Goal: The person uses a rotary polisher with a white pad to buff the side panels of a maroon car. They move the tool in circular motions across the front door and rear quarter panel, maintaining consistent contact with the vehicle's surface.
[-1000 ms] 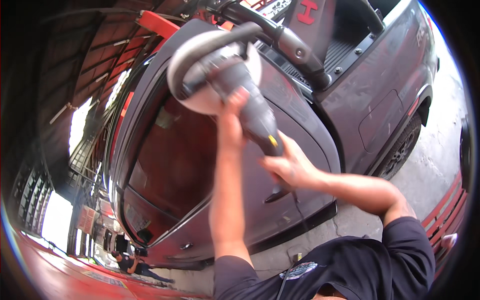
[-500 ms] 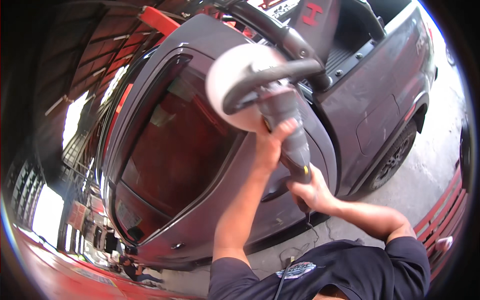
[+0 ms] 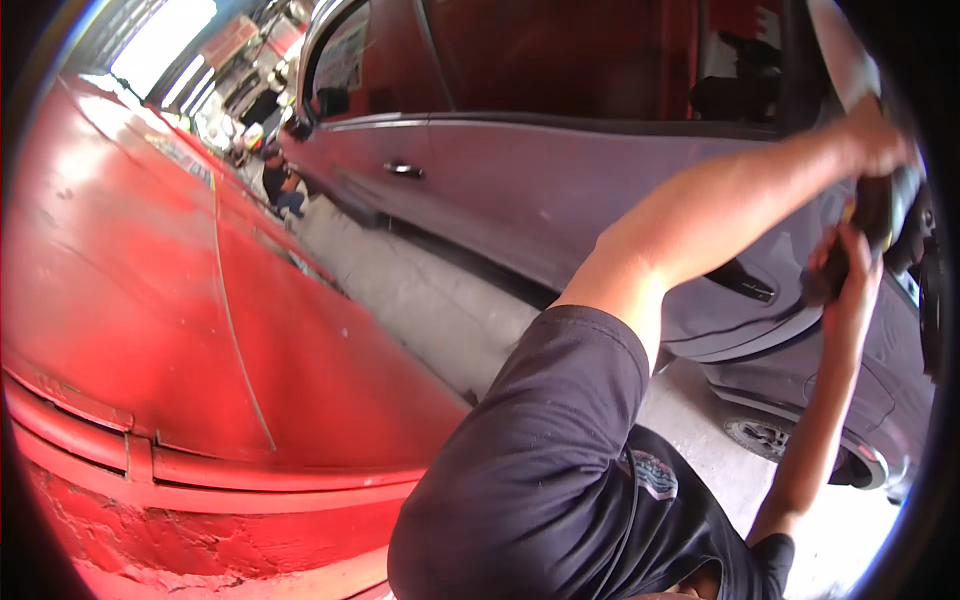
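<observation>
From my remote seat, through the head view, I have both arms stretched out to the right. The polisher [image 3: 876,210] is at the far right, up near the dark rim, partly cut off and blurred. Its white pad [image 3: 843,50] is above the hands, tilted, close to the rear end of the side windows [image 3: 580,60]; I cannot tell whether it touches the car.

Left hand [image 3: 878,143]: curled around the polisher's body, just below the pad; finger detail blurred. Right hand [image 3: 852,262]: lower down, fingers closed about the dark rear grip.

Surroundings: grey pickup [image 3: 520,200] running across the upper half, windows dark with red reflections, bright door handle [image 3: 403,170] well apart from both hands. Rear wheel [image 3: 760,437] below the right hand, beyond the forearm. Pale concrete floor [image 3: 430,295] between the pickup and a large glossy red panel [image 3: 130,270], which fills my left side. Farther off, beside the pickup's front, another person [image 3: 280,182] in dark clothes is low to the floor. Black shirt [image 3: 540,450] on the wearer, sleeve large at bottom centre.
</observation>
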